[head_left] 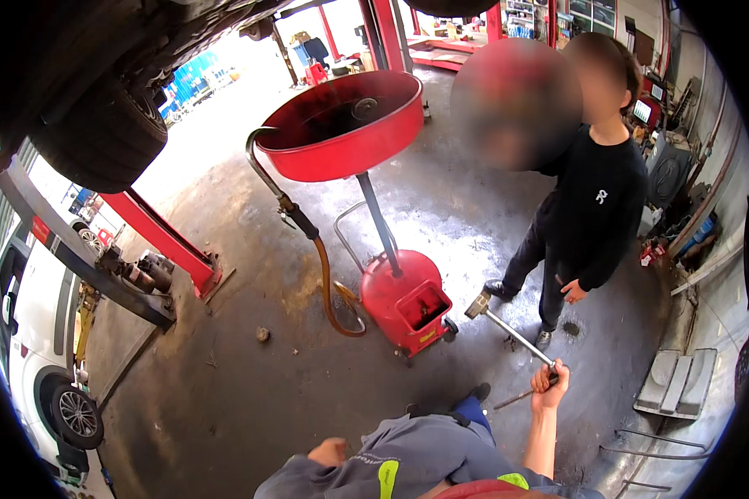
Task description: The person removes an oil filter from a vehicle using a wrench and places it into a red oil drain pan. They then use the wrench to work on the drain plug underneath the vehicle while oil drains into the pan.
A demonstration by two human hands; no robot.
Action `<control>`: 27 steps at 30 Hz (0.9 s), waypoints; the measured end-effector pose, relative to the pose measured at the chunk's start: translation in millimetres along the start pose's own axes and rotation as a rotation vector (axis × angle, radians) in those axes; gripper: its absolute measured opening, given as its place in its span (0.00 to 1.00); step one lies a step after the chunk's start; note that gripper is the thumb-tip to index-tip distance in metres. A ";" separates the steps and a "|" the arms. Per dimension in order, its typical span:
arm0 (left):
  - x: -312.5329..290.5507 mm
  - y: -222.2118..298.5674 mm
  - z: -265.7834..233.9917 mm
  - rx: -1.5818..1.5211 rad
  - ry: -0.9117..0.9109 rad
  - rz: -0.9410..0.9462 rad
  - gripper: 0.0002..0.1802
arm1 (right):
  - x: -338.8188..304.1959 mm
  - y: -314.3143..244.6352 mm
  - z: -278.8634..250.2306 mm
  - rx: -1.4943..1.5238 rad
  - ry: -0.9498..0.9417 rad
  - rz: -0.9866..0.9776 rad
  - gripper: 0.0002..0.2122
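My right hand (549, 386) is closed around the handle of a long metal hammer (514, 334). Its blocky head points up and to the left, away from me. A thin dark rod (513, 401) sticks out to the left below the same hand; whether I grip it too, I cannot tell. Close to my grey jacket is my left hand (329, 452), small and partly seen, its fingers not clear. Ahead of me stands a red waste-oil drainer (404, 299) with a wide round pan (341, 158) on a post and a brown hose (326, 287) hanging beside it.
A person in black (599, 200) stands at the right, near the hammer head. Overhead at the left hangs a raised car's wheel (100, 133), with a red lift post (162, 241) beside it. A white car (37, 358) is at far left. Grey ramp-like panels (678, 382) lie by the right wall.
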State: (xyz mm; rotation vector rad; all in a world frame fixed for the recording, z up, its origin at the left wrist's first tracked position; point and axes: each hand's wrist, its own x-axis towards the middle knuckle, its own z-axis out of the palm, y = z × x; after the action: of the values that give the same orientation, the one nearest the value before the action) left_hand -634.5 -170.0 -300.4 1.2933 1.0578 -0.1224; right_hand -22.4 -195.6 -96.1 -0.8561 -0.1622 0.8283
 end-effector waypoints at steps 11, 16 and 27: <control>91.5 -74.2 -16.1 -0.692 0.449 -0.720 0.18 | 23.9 10.3 84.2 -0.014 -0.091 0.044 0.09; 197.0 25.1 -59.7 -0.654 0.569 -0.236 0.22 | 61.0 -8.8 116.9 0.084 -0.263 0.048 0.12; 278.2 101.5 -38.0 -0.530 0.395 -0.406 0.19 | 174.5 -48.3 169.6 0.194 -0.547 0.049 0.16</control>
State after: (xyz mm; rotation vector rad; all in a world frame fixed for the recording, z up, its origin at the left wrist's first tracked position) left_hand -439.9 24.8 -415.9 0.6225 1.5588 0.1104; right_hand 50.6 11.9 18.7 -0.4373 -0.5333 1.0928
